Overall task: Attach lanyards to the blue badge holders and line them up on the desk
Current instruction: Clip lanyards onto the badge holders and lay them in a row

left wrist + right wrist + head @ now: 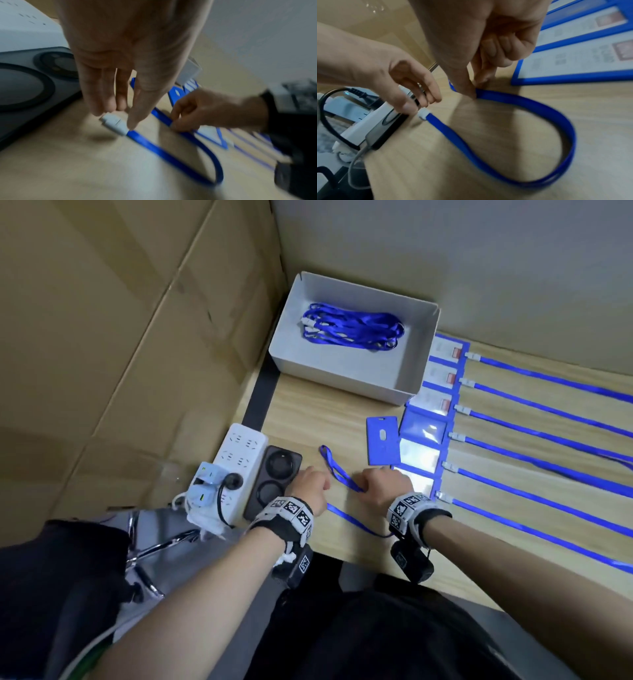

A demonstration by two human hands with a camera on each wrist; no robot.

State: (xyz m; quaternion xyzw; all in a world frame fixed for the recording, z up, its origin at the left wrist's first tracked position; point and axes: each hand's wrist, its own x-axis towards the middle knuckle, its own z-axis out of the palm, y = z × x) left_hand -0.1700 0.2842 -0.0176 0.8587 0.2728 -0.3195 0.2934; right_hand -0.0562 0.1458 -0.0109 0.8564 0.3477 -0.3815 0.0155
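Observation:
A loose blue lanyard lies curved on the wooden desk between my hands. My left hand pinches its white plastic clip between thumb and fingers, just above the desk. My right hand pinches the blue strap a short way along with thumb and forefinger, the other fingers curled. A bare blue badge holder lies flat just beyond my right hand. To the right, several badge holders with lanyards attached lie in a row.
A white box holding several bundled lanyards stands at the back. A white power strip and a dark phone lie beside my left hand. Cardboard walls the left side. The desk's front edge is near my wrists.

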